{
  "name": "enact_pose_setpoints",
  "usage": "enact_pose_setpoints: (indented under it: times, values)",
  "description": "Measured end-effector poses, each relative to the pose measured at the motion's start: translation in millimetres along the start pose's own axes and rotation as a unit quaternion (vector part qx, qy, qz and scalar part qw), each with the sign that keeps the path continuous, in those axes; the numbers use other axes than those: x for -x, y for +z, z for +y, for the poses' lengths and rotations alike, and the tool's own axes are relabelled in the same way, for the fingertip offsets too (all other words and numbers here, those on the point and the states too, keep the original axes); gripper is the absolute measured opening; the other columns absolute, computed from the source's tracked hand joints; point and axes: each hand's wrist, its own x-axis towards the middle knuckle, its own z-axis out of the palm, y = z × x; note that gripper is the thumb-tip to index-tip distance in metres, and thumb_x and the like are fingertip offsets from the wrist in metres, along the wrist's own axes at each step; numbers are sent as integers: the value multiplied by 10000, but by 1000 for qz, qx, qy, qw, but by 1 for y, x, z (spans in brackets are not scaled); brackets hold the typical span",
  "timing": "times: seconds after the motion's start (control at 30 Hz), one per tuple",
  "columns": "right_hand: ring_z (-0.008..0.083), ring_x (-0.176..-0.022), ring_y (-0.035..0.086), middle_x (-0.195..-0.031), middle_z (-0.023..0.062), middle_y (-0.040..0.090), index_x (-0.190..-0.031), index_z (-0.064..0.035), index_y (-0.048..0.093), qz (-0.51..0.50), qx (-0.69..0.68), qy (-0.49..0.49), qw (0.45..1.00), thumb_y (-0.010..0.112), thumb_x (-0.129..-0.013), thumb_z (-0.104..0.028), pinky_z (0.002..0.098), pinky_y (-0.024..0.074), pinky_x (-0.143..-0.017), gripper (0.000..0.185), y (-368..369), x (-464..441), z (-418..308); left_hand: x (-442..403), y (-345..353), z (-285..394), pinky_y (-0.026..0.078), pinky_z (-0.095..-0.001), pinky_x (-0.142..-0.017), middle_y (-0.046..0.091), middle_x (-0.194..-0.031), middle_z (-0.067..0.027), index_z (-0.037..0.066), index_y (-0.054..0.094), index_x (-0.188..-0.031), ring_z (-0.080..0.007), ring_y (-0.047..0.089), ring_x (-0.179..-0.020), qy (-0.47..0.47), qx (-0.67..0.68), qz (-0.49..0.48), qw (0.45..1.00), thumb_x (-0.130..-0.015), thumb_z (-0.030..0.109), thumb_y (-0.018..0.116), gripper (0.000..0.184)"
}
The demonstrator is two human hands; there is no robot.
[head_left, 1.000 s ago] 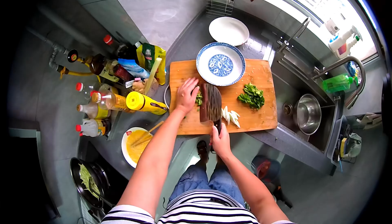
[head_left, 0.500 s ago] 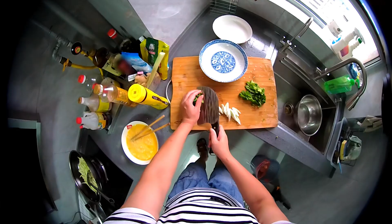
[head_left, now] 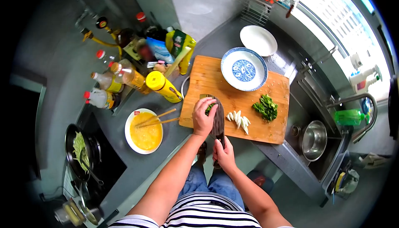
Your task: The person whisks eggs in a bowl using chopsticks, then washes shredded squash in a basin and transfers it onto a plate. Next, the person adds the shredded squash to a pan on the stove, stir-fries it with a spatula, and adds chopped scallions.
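Note:
My right hand (head_left: 224, 154) grips the handle of a cleaver (head_left: 218, 118), whose dark blade shows narrower, tilted, over the near edge of the wooden cutting board (head_left: 199, 78). My left hand (head_left: 203, 118) is curled beside the blade, its fingers closed round some chopped greens (head_left: 209, 109), partly hidden by the hand. To the right of the blade lie white garlic slices (head_left: 239, 120) on the board. Farther right sits a pile of chopped leafy greens (head_left: 265, 107). A blue-and-white plate (head_left: 257, 80) rests on the board's far side.
A bowl of beaten egg (head_left: 145, 143) with chopsticks (head_left: 166, 120) stands left of the board. Several bottles (head_left: 124, 78) crowd the back left. A pan (head_left: 72, 155) with shredded food is on the stove. At right are the sink (head_left: 309, 103) and a metal bowl (head_left: 314, 140); a white dish (head_left: 266, 45) stands behind.
The view has turned, so the board and plates appear shifted right and rotated. The cleaver blade has tilted from broad to narrow, with my left hand still against it.

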Motion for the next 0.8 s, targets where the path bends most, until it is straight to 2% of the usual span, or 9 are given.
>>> enact_pose_setpoints:
  times: [0.2,0.23,0.4,0.53,0.67,0.73,0.77,0.8]
  values:
    - [87,-483,435,-682,2,458,-938,-86,420,-114,76,10,991,504,-1011,-202,251,402,-447,160,51,29,-43,-13,-86,42,485,-388,-829,638,-956,-119,26,667,-919,-313,610,-928,-4,-22,81,996,-823,88,704,120]
    - [88,-487,438,-683,2,459,-937,-86,420,-138,75,23,987,503,-1011,-201,252,405,-451,161,68,32,-48,-16,-110,46,490,-369,-825,640,-943,-132,7,663,-899,-297,623,-911,5,-47,99,994,-828,60,696,94]
    - [79,-502,426,-709,-3,463,-924,-91,418,-271,92,92,954,503,-1014,-210,256,410,-473,172,178,45,-50,-19,-259,44,470,-403,-821,610,-950,-116,28,640,-891,-328,589,-918,14,-178,169,969,-809,66,692,104]
    - [87,-509,422,-710,-1,458,-944,-89,437,-359,103,155,915,504,-1013,-234,274,418,-485,174,281,61,-25,0,-389,22,461,-410,-802,580,-941,-123,30,613,-880,-334,575,-909,31,-257,202,945,-800,55,689,113]
    - [88,-554,418,-718,-10,457,-968,-77,494,-418,95,218,877,538,-1003,-282,267,397,-502,213,408,75,25,18,-539,-25,472,-417,-746,567,-901,-152,23,583,-861,-364,580,-857,-47,-302,180,935,-818,99,699,145]
    - [86,-558,425,-720,-7,461,-959,-79,495,-403,117,219,881,553,-996,-281,266,407,-507,213,445,78,47,22,-593,-50,473,-425,-725,577,-861,-157,18,583,-849,-374,582,-825,-90,-330,164,925,-814,126,710,171]
    - [86,-560,429,-720,-6,462,-960,-80,495,-395,126,214,885,555,-995,-279,266,410,-508,210,459,79,55,25,-620,-73,480,-417,-703,606,-813,-161,13,609,-833,-368,599,-780,-75,-337,157,925,-805,159,731,192]
    - [86,-562,432,-720,-5,463,-960,-81,495,-385,135,209,889,557,-994,-276,265,412,-509,208,470,80,60,27,-639,-85,488,-393,-687,641,-788,-161,18,648,-832,-350,619,-756,-108,-280,183,936,-801,200,753,212]
